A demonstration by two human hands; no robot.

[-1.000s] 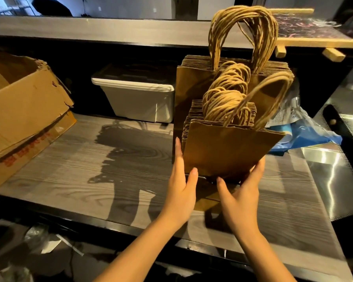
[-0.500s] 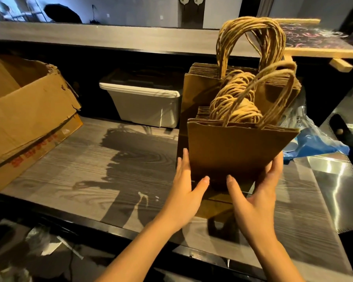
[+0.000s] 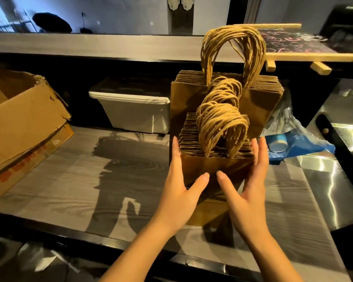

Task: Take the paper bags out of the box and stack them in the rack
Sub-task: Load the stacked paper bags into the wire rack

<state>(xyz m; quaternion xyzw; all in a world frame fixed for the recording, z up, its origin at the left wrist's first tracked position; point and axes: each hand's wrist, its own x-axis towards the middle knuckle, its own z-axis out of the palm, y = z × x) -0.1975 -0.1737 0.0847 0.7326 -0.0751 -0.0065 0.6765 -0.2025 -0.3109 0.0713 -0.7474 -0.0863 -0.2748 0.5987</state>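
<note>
A small stack of brown paper bags (image 3: 216, 165) with twisted paper handles stands upright on the grey wood-grain shelf (image 3: 86, 180). My left hand (image 3: 179, 192) presses its left side with straight fingers and its thumb lies on the front face. My right hand (image 3: 251, 192) presses the right side the same way. Directly behind stands a taller stack of bigger paper bags (image 3: 192, 102) with tall handles. A torn cardboard box (image 3: 22, 123) sits at the left end of the shelf; its inside is hidden.
A white plastic bin (image 3: 135, 112) stands at the back of the shelf, left of the bags. A blue plastic packet (image 3: 293, 143) lies right of the stacks, beside a shiny metal surface (image 3: 334, 159). A framed chalkboard (image 3: 293, 43) lies on the counter above.
Both hands slid from under the small stack up along its sides. The stack now stands lower and squarer, and the handle that stuck out to the right is gathered in.
</note>
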